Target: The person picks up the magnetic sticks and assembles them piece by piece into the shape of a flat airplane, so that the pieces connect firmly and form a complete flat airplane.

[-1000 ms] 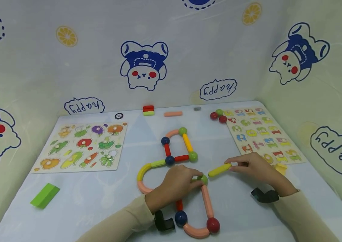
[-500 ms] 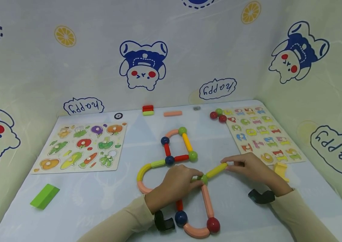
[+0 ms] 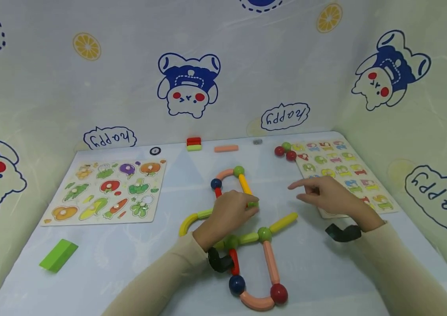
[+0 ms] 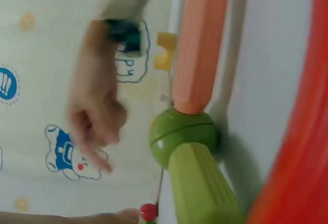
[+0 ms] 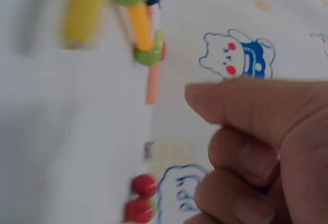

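In the head view my left hand (image 3: 229, 215) has thumb and forefinger around a green ball (image 3: 252, 203) of the upper magnetic loop, pinching it. Below that wrist lies the lower loop, where a yellow stick (image 3: 284, 223) juts right from another green ball (image 3: 264, 234). A pink stick (image 3: 271, 263) runs down from this ball to a red ball (image 3: 279, 293). My right hand (image 3: 327, 195) hovers to the right, holding nothing, forefinger extended and other fingers loosely bent. Part of the upper loop is hidden behind my left hand. The left wrist view shows a green ball (image 4: 183, 134) joining two sticks.
A vegetable puzzle board (image 3: 109, 193) lies left and a second puzzle board (image 3: 369, 188) right, partly under my right hand. A green block (image 3: 59, 256) sits at the left front. Along the back are a loose pink stick (image 3: 226, 149), small blocks (image 3: 194, 144) and red balls (image 3: 291, 156).
The yellow stick, held by my right hand, joined the lower green ball and was let go. My right hand moved up and away; my left hand shifted from that ball to the upper one.
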Tool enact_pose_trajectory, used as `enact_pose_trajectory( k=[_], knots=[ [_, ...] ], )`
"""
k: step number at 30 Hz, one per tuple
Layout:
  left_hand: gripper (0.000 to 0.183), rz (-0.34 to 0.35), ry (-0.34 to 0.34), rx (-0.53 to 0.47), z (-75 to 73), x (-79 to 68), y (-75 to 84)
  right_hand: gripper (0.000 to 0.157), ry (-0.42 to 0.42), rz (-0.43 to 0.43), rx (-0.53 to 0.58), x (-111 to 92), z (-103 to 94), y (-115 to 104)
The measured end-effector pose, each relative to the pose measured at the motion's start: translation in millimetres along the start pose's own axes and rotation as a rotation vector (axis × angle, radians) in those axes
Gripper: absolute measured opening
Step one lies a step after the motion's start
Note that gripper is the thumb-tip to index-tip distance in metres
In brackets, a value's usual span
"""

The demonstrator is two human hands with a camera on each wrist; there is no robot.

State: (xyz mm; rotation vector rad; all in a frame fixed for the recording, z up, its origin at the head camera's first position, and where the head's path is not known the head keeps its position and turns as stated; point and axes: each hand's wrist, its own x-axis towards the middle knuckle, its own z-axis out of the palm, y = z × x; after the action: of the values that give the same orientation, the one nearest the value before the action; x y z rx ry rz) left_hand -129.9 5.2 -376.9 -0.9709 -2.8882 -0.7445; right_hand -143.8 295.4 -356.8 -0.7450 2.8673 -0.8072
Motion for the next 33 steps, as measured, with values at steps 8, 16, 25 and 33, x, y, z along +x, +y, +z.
enact_pose_trajectory(
  k=[8,16,25,33],
  knots=[
    [0.028,-0.012,0.012,-0.007,7.0,2.4,-5.4,0.024,-0.022,-0.019,-0.107,110,-11.2,-23],
    [0.029,-0.095,0.023,0.007,12.7,3.7,-7.9,0.028,-0.069,0.106,-0.206,213,13.1,-24],
    [0.025,-0.066,0.053,-0.002,16.2,4.4,-9.4,0.031,-0.074,0.218,-0.168,253,47.5,-11],
    [0.025,-0.079,0.056,0.009,11.5,4.2,-16.6,0.023,-0.085,0.213,-0.225,255,60.7,-19]
  ],
)
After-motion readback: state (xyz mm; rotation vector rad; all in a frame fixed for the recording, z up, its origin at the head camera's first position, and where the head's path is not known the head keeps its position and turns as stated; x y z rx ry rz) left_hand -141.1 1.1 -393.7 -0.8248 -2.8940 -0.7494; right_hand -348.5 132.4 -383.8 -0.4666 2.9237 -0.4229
